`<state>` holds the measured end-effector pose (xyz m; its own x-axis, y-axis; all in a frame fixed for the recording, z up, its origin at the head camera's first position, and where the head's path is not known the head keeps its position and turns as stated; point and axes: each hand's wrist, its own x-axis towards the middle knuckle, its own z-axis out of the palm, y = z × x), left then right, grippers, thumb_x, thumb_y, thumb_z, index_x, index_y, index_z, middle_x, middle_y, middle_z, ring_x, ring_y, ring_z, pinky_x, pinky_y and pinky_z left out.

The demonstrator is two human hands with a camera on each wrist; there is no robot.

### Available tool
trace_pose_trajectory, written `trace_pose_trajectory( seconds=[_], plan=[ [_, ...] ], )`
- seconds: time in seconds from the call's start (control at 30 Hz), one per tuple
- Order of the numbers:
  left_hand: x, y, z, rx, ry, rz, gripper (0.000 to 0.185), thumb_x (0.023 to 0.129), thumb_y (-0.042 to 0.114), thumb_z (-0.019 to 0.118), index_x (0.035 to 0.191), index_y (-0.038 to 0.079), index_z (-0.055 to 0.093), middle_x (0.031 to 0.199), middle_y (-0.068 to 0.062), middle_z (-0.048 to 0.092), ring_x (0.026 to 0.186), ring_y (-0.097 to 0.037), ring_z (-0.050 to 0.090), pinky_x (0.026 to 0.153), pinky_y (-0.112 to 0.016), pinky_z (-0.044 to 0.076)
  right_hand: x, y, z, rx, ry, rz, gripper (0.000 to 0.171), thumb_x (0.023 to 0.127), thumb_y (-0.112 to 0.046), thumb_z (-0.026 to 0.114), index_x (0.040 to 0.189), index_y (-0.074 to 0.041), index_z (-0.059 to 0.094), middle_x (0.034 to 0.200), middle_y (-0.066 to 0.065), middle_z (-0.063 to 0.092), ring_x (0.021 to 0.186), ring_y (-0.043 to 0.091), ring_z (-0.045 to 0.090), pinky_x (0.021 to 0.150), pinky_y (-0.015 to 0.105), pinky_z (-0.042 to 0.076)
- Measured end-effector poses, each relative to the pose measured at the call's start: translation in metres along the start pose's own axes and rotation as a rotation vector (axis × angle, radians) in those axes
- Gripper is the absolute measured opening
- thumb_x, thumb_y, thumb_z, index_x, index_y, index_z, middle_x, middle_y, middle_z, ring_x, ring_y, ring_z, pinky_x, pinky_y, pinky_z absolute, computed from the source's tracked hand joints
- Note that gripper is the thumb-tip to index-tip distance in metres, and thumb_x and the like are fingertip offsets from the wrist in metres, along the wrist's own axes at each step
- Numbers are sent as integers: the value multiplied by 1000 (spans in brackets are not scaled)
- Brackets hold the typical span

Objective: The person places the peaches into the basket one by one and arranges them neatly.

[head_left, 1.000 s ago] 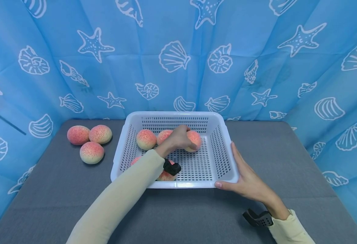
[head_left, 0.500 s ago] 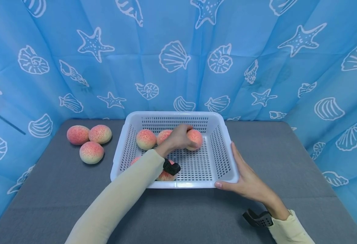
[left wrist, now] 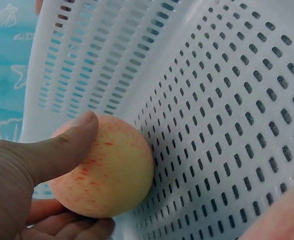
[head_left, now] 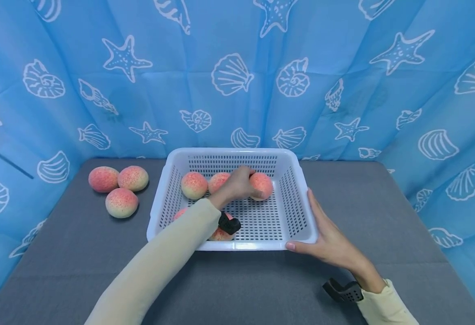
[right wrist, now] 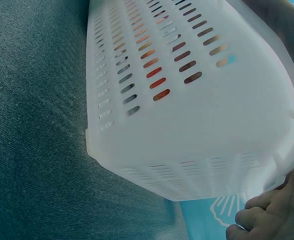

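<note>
Blue seashell curtains enclose a grey worktop (head_left: pixel 261 284). In the white basket (head_left: pixel 298 180), the left hand (head_left: pixel 237 183) curls its fingers round a peach (head_left: pixel 262 185) near the far wall. The right hand (head_left: pixel 326 237), fingers straight, braces the basket's corner, likely steadying it.

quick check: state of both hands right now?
Left hand: closed around a peach inside the basket.
Right hand: open, fingers flat against the basket's right side.
</note>
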<state>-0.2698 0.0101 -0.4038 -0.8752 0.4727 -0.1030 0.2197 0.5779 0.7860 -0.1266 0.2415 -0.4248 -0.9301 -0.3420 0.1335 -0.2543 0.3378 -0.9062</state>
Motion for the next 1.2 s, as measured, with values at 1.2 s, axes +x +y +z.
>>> trace_pose_trajectory(
  seconds=[1.2],
  plan=[
    [-25, 20, -30, -234, 45, 34, 85, 84, 22, 86, 152, -1, 41, 158, -13, 41, 145, -28, 39, 114, -38, 38, 1, 0, 1, -15, -3, 8, 130, 78, -12, 90, 164, -28, -7, 165, 21, 11, 117, 51, 57, 77, 37, 61]
  ],
)
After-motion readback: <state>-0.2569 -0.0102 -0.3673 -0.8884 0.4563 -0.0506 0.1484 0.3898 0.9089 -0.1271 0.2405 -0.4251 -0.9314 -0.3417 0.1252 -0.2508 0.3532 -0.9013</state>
